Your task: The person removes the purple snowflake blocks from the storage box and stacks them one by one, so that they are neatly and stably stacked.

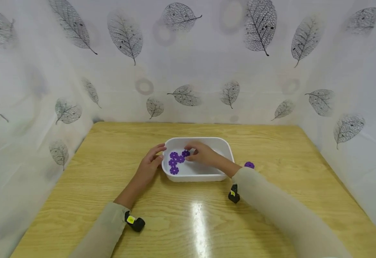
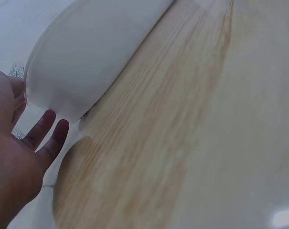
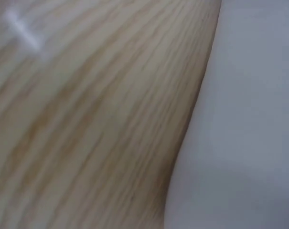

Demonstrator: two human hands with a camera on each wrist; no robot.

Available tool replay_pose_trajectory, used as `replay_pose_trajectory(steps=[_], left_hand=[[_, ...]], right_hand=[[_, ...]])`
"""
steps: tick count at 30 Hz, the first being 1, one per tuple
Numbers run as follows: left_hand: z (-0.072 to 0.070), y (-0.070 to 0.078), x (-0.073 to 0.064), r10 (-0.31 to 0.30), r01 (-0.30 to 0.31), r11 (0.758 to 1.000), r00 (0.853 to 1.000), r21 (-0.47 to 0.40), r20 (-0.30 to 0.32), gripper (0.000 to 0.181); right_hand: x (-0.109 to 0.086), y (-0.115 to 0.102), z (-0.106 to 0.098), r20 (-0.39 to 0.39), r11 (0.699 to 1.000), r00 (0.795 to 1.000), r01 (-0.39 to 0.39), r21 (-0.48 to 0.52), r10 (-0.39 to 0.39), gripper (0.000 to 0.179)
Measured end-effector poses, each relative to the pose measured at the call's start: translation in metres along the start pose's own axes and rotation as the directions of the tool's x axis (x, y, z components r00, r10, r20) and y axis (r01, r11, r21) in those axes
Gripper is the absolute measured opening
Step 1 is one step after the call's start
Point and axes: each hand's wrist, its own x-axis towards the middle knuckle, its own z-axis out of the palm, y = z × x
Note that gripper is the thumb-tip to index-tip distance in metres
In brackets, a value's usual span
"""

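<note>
A white plastic tray [image 1: 204, 176] stands on the table, with several purple notched plastic discs [image 1: 174, 170] lying in its left part. My right hand [image 1: 204, 154] reaches over the tray's near right side. Between its thumb and forefinger it pinches a darker purple disc [image 1: 186, 153], close to the others. At the tray's left end, my left hand [image 1: 149, 163] touches the rim with loosely extended fingers. The left wrist view shows fingers [image 2: 51, 138] against the tray's outer wall [image 2: 87, 57]. In the right wrist view the right hand is out of sight; only tray wall and table show.
Another purple disc [image 1: 249, 165] lies on the wooden table [image 1: 181, 211] right of the tray, partly behind the right sleeve. A white curtain [image 1: 194, 64] with leaf prints hangs around the back and sides. Each wrist wears a small black camera [image 1: 135, 223].
</note>
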Motion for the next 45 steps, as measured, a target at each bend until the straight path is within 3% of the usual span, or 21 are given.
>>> replay_pose_trajectory(steps=[14,19,30,45], left_hand=[[-0.0018,-0.0045,0.0015,0.02,-0.02,1.0,1.0,0.002,0.003,0.037],[-0.0028,-0.0032,0.0012,0.029,-0.03,0.999,1.0,0.037,0.006,0.038],[-0.0033,-0.005,0.0016,0.04,-0.04,0.999,0.999,0.017,0.015,0.039],[-0.0022,-0.0024,0.001,0.033,-0.033,0.999,0.999,0.015,0.011,0.039]], right_hand=[[-0.0013,-0.0015,0.0056,0.011,0.995,0.997,-0.071,-0.07,0.072,0.044],[-0.0022,-0.0033,0.0046,0.007,0.994,0.998,-0.065,-0.092,0.066,0.042],[-0.0029,-0.0027,0.0069,0.006,0.989,0.997,-0.074,-0.124,0.076,0.033],[-0.0025,-0.0019,0.0078,0.017,0.99,0.994,-0.105,-0.095,0.107,0.033]])
